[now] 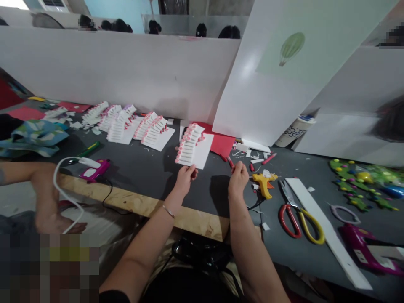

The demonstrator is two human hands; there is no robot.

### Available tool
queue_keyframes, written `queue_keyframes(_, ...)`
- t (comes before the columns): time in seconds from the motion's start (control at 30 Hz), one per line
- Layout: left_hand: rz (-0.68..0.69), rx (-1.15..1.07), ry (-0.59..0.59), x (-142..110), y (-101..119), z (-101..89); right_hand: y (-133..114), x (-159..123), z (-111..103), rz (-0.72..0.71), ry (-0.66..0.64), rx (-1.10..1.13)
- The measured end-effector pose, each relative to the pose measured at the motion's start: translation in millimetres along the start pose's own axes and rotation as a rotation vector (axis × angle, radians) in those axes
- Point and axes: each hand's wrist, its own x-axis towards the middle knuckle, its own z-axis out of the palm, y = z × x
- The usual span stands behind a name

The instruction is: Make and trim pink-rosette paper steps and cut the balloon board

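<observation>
Both upright: left hand [185, 180], right hand [238, 179]

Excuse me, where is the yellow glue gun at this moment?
In the head view, the yellow glue gun lies on the grey table, right of the person's right hand and up-left of the red-and-yellow-handled scissors.

White partition [120, 71] along the back of the dark gray tabletop [142, 176], big white board [268, 105] tilted against it with a green balloon print, teal wall [116, 12] behind, AC unit [53, 5] up top, bright light [12, 3] in the corner
</observation>
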Motion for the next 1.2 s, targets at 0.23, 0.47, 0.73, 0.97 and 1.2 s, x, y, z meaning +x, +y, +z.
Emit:
queue_keyframes(0.23, 0.004, -0.12, 0.19, 16.4, 32.3, -43.6, -1.4, -16.5, 13.7, -0.32, -0.441, -0.216)
queue_keyframes(0.47, -0.029, -0.009, 0.218, 52.2, 66.8, -69.1, 1.6, -30.3, 18.0, -0.45, -0.636, -0.432)
queue_keyframes(0.73, 0.023, 0.105, 0.227, 68.0, 55.8, -76.4, 10.3, -30.2, 18.2, -0.444, -0.643, -0.507)
queue_keyframes(0.97, 0.037, 0.177, 0.28, 71.6, 54.3, -92.5, 13.4, -31.6, 17.7, -0.436, -0.666, -0.517)
queue_keyframes(1.2, 0.019, 0.239, 0.28, 74.5, 59.6, -97.5, 12.7, -30.8, 17.3, -0.434, -0.663, -0.547)
